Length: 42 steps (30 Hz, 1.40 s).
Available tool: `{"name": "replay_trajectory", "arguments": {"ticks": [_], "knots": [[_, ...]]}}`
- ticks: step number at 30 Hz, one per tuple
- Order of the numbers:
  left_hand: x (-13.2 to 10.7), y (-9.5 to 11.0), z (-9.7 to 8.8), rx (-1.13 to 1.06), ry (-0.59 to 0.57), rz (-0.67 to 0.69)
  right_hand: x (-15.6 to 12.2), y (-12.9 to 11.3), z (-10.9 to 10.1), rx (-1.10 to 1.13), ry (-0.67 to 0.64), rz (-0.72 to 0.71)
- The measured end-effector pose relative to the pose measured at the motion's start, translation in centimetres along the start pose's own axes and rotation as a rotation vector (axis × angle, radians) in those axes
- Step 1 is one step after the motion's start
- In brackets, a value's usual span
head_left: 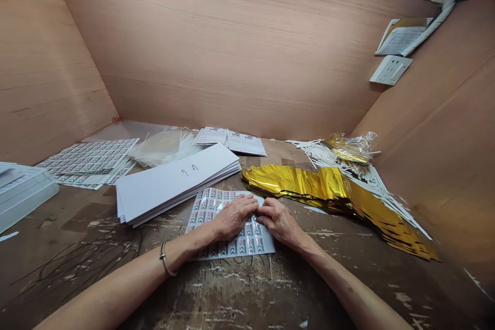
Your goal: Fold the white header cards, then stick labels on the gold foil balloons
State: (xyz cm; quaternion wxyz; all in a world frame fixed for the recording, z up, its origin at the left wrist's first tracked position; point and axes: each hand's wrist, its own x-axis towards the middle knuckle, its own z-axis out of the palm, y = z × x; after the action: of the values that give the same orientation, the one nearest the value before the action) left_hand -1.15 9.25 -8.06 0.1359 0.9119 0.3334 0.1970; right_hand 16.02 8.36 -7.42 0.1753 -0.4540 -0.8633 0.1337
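Scarred tabletop runs beneath the left hand and right hand, both curled and pressing on a printed label sheet at twelve o'clock; any actual grip is unclear. White card stack sits at eleven, gold foil at one.

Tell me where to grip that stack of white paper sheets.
Likely its left end, coming from the left: the stack lies flat on the workbench, its sheets fan out there for pinching, while the sticker sheet crowds its right part.
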Motion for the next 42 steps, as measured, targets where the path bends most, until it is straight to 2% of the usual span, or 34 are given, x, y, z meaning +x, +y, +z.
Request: {"name": "replay_trajectory", "arguments": {"ticks": [7, 11, 20, 23, 26, 32, 37, 42], "knots": [[-0.2, -0.1, -0.2, -0.083, 0.017, -0.104, 0.9, 0.1, 0.2, 0.045, -0.003, 0.081], [-0.1, -0.1, -0.3, -0.153, 0.045, -0.122, 1.2, -0.3, 0.8, -0.039, 0.001, 0.146], [-0.2, -0.3, 0.0, -0.242, 0.108, -0.108, 0.9, -0.1, 2.2, -0.176, 0.129, -0.082], [-0.2, -0.4, 0.0, -0.274, 0.108, -0.104, 0.8, 0.2, 2.5, -0.064, 0.162, -0.144], [-0.2, -0.4, 0.1, -0.271, 0.102, -0.111, 0.6, 0.1, 2.0, 0.121, 0.149, -0.13], [-0.3, -0.3, 0.1, -0.214, 0.085, -0.112, 1.1, -0.4, -1.8, 0.514, 0.091, 0.085], [-0.4, -0.3, 0.1, -0.102, 0.049, -0.086, 4.8, 1.2, -3.9, 0.698, 0.136, 0.206], [-0.5, -0.3, 0.1, -0.017, 0.043, -0.002, 9.5, 3.4, -3.3, 0.764, 0.183, 0.308]]}}
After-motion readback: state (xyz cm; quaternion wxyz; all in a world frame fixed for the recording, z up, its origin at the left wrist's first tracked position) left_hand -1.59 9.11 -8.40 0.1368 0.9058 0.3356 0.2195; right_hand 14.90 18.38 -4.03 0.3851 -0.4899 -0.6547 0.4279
